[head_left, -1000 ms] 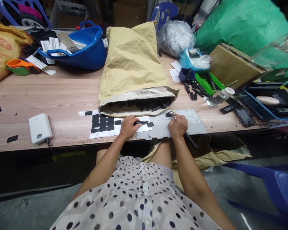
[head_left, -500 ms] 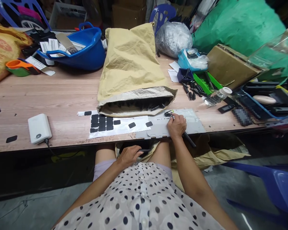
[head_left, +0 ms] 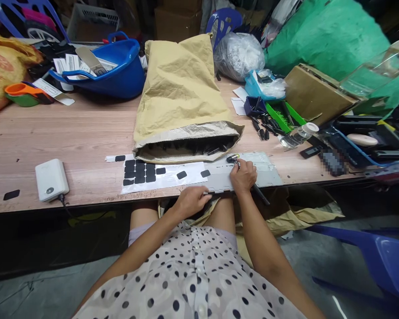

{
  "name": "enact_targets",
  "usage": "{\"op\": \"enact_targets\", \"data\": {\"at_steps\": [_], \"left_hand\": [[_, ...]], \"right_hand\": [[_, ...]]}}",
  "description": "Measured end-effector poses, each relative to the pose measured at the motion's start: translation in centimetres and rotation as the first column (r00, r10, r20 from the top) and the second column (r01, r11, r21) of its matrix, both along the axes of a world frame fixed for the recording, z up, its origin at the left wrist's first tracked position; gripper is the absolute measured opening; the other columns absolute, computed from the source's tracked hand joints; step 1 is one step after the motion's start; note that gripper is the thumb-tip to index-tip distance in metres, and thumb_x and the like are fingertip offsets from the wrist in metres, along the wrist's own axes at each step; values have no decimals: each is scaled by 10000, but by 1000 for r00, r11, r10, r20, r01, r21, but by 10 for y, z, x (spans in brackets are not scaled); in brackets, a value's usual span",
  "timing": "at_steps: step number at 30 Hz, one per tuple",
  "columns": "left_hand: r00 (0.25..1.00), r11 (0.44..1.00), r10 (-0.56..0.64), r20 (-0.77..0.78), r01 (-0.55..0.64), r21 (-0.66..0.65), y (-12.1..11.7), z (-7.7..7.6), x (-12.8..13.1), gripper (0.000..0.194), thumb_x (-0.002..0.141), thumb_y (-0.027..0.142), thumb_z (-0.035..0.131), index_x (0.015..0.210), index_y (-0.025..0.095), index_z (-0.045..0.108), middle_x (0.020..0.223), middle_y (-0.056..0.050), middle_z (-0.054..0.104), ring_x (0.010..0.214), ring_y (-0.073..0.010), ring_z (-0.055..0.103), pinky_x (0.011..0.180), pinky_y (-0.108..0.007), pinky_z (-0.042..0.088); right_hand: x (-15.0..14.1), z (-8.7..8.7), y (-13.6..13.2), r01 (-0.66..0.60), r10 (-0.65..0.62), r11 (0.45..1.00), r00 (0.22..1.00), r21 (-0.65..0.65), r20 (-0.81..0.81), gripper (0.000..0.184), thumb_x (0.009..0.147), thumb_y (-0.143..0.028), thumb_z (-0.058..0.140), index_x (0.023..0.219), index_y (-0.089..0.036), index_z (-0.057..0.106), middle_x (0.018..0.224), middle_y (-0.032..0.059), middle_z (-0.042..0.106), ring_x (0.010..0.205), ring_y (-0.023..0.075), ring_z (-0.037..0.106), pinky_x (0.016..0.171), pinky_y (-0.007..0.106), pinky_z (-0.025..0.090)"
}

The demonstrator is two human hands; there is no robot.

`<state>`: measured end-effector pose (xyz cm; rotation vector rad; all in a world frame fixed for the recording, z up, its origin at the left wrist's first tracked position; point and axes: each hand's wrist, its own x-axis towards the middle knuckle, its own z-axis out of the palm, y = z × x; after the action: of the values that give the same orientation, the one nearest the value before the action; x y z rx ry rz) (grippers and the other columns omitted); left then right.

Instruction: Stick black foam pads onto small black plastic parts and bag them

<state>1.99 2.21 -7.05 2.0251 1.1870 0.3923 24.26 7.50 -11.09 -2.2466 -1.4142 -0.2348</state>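
My right hand (head_left: 243,176) is closed around a small hammer (head_left: 261,196), its black handle sticking out below the fist and its metal head lying over the grey board (head_left: 266,173). At the table's front edge, my left hand (head_left: 193,201) pinches a slim black piece (head_left: 209,193) whose tip shows past the fingertips. Most of that piece is hidden by the fingers. Beside the left hand lies a white sheet (head_left: 168,182) with rows of black rounded patches (head_left: 140,171). A tan sack (head_left: 182,84) lies behind it, its mouth facing me, with many black parts inside.
A white power bank (head_left: 52,179) with a cable sits at left. Farther back stands a blue basin (head_left: 119,75) of boxes. At right are a green tray (head_left: 287,116), loose black parts, a clear bottle (head_left: 299,135) and a cardboard box (head_left: 319,95). An open sack (head_left: 306,208) hangs below the table.
My left hand has risen from my lap to the table edge, bringing the slim black piece up beside the grey board. My right hand keeps the hammer in about the same place.
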Motion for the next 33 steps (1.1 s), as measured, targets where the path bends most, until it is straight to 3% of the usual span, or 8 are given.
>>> {"op": "enact_targets", "data": {"at_steps": [3,6,9,13,18,22,27,33], "left_hand": [[986,970,168,21,-169,172,47,13,26,231,933,304,577,1107,222,706,972,-54,719,900,-215,678,814,-308,526],[955,929,295,-39,-277,247,91,15,48,224,947,266,555,1100,193,701,1107,-101,669,1016,-240,659,850,-327,521],[934,930,317,-167,-270,250,117,12,64,177,932,254,585,1020,180,720,1129,-117,656,1079,-275,639,879,-351,515],[920,937,311,-240,-253,242,129,3,74,121,902,270,638,936,195,726,1094,-108,671,1055,-291,633,871,-373,511],[928,899,354,-121,-301,319,121,-3,60,79,892,269,648,911,226,712,1027,-74,672,995,-262,612,816,-357,506],[937,866,349,-10,-318,387,88,-5,21,91,911,271,625,928,231,704,957,-59,667,952,-246,597,826,-353,500],[922,851,388,17,-365,378,48,-20,-27,78,905,258,626,925,239,699,930,-52,670,927,-246,589,834,-362,497],[933,856,358,22,-338,391,49,-35,-35,126,842,277,711,961,237,702,934,-51,661,935,-254,584,845,-380,493]], "right_hand": [[-1,1,0,-1,1,1000,1000,-8,-2,311,876,-192,510,1116,-186,707,1010,119,613,951,271,500,762,352,354],[-2,2,-1,-2,2,1000,1000,-8,0,311,874,-186,510,1111,-186,710,1010,116,616,943,267,506,777,355,361],[-3,1,-2,-4,4,1000,1000,0,1,309,873,-183,506,1104,-185,713,1005,114,621,938,265,509,787,356,364],[-3,0,-3,-15,15,1000,1000,22,-6,303,883,-192,494,1098,-185,708,995,116,618,939,266,505,786,356,365],[-3,0,-2,-26,26,999,1000,19,-14,298,885,-201,495,1097,-190,705,990,114,605,935,265,501,783,354,369],[-2,-1,-2,-14,14,1000,1000,12,5,304,880,-199,498,1103,-194,706,992,111,599,939,266,500,779,351,369],[0,-2,-2,-10,9,1000,1000,13,22,306,886,-207,490,1097,-193,710,987,112,602,933,266,497,768,351,362],[-1,-2,0,-5,5,1000,1000,-2,-4,305,895,-212,494,1111,-194,709,1001,114,598,936,260,491,774,352,359]]}}
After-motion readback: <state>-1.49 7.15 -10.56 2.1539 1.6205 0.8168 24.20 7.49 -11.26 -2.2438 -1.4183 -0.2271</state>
